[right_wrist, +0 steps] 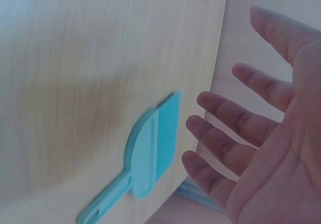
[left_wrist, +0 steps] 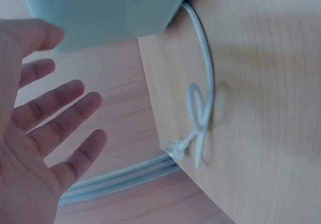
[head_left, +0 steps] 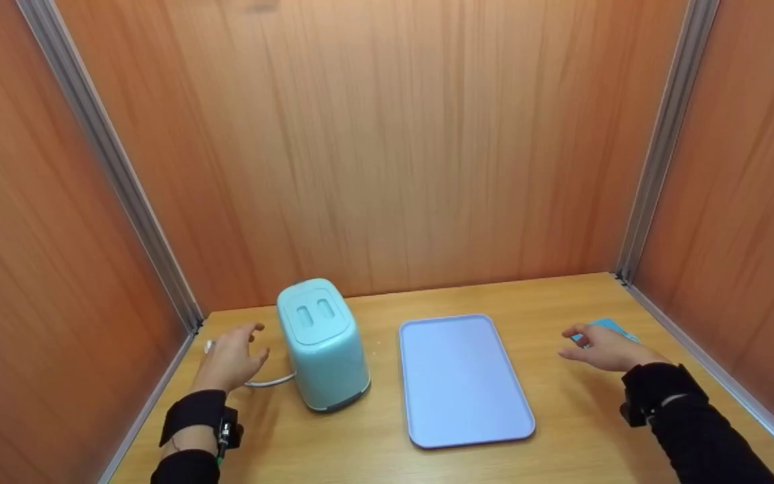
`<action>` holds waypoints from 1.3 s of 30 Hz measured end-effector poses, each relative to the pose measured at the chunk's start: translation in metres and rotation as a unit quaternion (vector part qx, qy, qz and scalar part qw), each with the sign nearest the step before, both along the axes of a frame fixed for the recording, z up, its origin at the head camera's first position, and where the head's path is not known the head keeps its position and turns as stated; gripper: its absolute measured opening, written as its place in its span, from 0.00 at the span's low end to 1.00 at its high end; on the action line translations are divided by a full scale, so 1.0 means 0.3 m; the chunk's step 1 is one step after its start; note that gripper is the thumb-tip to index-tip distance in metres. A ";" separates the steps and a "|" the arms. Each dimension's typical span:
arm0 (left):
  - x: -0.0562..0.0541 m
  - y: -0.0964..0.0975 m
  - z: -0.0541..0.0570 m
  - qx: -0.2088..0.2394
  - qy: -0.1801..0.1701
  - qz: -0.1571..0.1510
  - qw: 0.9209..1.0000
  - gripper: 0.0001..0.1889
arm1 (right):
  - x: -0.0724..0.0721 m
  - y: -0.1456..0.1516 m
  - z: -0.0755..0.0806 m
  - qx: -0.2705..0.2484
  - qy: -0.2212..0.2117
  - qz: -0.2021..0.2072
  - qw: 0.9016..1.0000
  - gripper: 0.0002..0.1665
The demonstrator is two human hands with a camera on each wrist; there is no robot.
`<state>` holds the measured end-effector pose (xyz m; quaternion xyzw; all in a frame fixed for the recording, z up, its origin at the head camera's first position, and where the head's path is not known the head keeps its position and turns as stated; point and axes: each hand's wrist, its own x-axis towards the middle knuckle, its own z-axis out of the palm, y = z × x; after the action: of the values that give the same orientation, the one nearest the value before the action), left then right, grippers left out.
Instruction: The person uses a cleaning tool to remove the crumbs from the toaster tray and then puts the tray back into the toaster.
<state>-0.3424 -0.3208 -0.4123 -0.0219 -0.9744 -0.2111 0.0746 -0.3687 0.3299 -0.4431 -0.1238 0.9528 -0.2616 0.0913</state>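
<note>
Extends both black-sleeved forearms (head_left: 703, 430) forward on either side of the lavender tray (head_left: 464, 380), with a black strap (head_left: 192, 415) and a small camera (head_left: 231, 430) on each wrist. Holds the left hand (head_left: 227, 358) well to the left of that tray, thumb and fingers spread and lightly bent. Poises the right hand (head_left: 607, 347) nearer, to its right, thumb set apart from loosely spread, slightly curved fingers.

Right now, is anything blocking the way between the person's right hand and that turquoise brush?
Nothing visible is: the right-wrist view shows only open space between the right hand and the turquoise brush. The lavender tray lies off to the left.
</note>
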 end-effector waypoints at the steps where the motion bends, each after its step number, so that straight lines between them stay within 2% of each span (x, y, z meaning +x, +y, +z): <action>1: 0.001 0.012 0.009 -0.002 0.008 0.003 1.000 0.26 | -0.002 -0.022 -0.002 -0.002 -0.001 0.001 1.000 0.43; 5: 0.003 0.061 0.039 0.030 0.021 0.018 0.999 0.27 | -0.006 -0.121 -0.012 -0.023 -0.020 -0.004 1.000 0.41; 8: 0.007 0.093 0.045 0.102 -0.003 0.028 0.994 0.34 | -0.005 -0.201 -0.024 -0.039 -0.016 0.006 0.999 0.37; 10: 0.011 0.114 0.037 0.163 -0.028 0.032 0.986 0.41 | 0.001 -0.256 -0.034 -0.056 -0.013 0.015 0.998 0.35; 12: 0.019 0.135 0.015 0.217 -0.048 0.031 0.974 0.49 | 0.009 -0.314 -0.048 -0.073 -0.010 0.026 0.997 0.32; 15: 0.030 0.164 -0.035 0.266 -0.060 0.026 0.962 0.60 | 0.022 -0.405 -0.069 -0.099 -0.016 0.036 0.994 0.28; 20: 0.048 0.202 -0.112 0.302 -0.048 0.036 0.952 0.68 | 0.047 -0.554 -0.099 -0.151 -0.045 0.067 0.985 0.24; 24: 0.068 0.229 -0.147 0.311 -0.047 0.059 0.948 0.69 | 0.082 -0.661 -0.121 -0.204 -0.081 0.076 0.973 0.21; 28: 0.087 0.259 -0.180 0.308 -0.052 0.071 0.947 0.70 | 0.117 -0.758 -0.150 -0.255 -0.120 0.068 0.957 0.18; 34: 0.101 0.301 -0.218 0.298 -0.031 0.080 0.951 0.68 | 0.166 -0.892 -0.193 -0.333 -0.188 0.062 0.922 0.15; 39: 0.097 0.311 -0.232 0.304 -0.021 0.087 0.949 0.67 | 0.197 -1.000 -0.216 -0.384 -0.223 0.056 0.894 0.16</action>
<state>-0.3133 -0.2276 -0.4819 0.0908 -0.8637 -0.4900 0.0756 -0.3095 0.0300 -0.5078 -0.1408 0.7244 -0.6222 0.2614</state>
